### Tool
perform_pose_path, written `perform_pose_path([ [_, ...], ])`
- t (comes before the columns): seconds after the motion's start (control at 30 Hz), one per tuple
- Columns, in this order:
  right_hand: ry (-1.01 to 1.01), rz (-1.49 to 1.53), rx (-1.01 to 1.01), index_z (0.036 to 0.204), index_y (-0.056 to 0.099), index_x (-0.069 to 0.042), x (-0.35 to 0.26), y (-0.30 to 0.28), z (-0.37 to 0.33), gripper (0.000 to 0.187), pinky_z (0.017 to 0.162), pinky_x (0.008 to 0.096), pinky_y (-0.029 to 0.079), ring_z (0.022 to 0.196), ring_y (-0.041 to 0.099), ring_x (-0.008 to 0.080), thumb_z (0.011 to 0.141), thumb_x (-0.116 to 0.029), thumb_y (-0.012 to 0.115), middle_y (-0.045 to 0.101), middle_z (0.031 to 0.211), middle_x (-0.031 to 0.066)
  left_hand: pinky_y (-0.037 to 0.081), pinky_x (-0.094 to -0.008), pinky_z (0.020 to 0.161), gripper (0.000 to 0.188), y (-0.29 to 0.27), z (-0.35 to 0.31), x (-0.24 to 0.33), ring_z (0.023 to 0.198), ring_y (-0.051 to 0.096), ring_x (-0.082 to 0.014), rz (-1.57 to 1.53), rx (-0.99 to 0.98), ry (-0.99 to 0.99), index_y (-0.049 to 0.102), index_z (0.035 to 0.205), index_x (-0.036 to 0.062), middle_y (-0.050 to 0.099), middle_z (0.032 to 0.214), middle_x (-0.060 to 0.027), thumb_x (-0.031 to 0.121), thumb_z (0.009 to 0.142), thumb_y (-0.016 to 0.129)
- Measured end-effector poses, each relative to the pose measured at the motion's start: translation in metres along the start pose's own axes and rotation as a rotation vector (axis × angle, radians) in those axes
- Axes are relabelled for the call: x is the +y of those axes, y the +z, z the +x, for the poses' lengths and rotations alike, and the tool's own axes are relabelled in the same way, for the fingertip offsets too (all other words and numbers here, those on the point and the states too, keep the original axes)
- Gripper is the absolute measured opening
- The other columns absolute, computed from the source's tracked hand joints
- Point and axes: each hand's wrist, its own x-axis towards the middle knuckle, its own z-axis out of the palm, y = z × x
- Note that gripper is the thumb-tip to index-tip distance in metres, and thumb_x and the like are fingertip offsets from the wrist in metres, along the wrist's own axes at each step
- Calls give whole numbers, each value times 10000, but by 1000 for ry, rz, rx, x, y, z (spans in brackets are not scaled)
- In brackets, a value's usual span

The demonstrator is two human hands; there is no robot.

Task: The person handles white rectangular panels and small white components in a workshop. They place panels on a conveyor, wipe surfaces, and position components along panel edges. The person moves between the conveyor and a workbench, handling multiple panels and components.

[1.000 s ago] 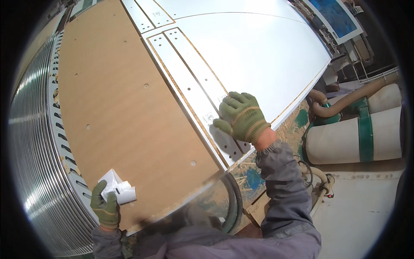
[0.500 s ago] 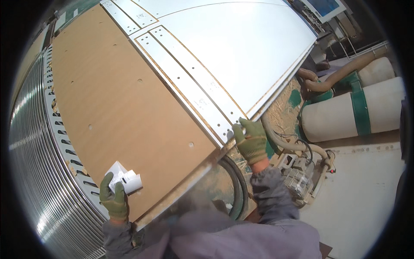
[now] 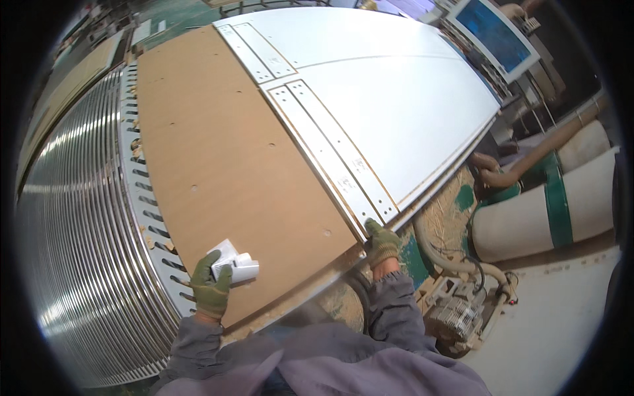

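Note:
My left hand (image 3: 211, 285), in an olive-green work glove, is closed around a roll of white labels (image 3: 246, 270), with a loose white piece sticking up beside it. It is at the near left edge of a bare brown board (image 3: 218, 145). My right hand (image 3: 383, 245), gloved alike, grips the near end of a narrow white panel strip (image 3: 330, 165). One digit lies on top by the drilled holes; the others are partly hidden at the edge. A second strip (image 3: 360, 162) lies alongside, with a larger white panel (image 3: 409, 119) beyond it.
Metal rollers (image 3: 79, 231) run along the left, beside a slotted strip (image 3: 152, 211) with wood chips. To the right are a motor pump (image 3: 456, 310), a hose (image 3: 429, 247), large pale dust bags (image 3: 522, 228) and sawdust. A screen (image 3: 495, 33) stands at the far right.
The view has shifted, so the boards sit lower and further right in it. My right hand has moved left along the strip ends. My left hand still holds the label roll.

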Motion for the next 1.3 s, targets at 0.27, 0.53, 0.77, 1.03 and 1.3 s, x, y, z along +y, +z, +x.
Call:
perform_pose_path([
  [0.27,-114,531,-486,1172,664,-64,-71,-46,-46,292,629,370,602,738,669,222,955,-252,721,665,977,69,572,-350,896,362,4,3,5,1039,679,-204,-94,18,37,666,1259,-45,707,1172,-151,103,946,772],
  [0.53,-184,650,-625,1147,665,5,-18,-45,-154,318,691,314,669,796,697,183,887,-163,735,656,924,83,588,-343,898,401,0,0,-10,1056,673,-196,-239,96,-26,632,1312,-33,683,1208,-132,131,970,763],
  [0.77,-566,-26,-698,1105,720,2,90,-17,-140,324,673,411,616,849,732,245,975,-295,730,735,943,133,611,-441,945,387,-9,2,-17,1104,673,-300,-526,331,-87,589,1348,-37,633,1300,-189,103,1006,703],
  [1.03,-237,143,-81,1073,739,40,27,-46,29,598,725,418,554,760,682,262,888,-526,800,746,904,176,618,-367,881,393,-10,0,-19,1021,695,-246,-438,283,-25,606,1333,-28,671,1197,-161,118,989,729],
  [1.3,-42,55,-5,991,754,75,-14,-17,64,475,607,417,542,659,661,225,840,-359,874,729,840,143,627,-316,783,381,-10,-2,-16,1008,682,-198,-221,235,-70,622,1322,-25,677,1173,-133,124,991,737],
])
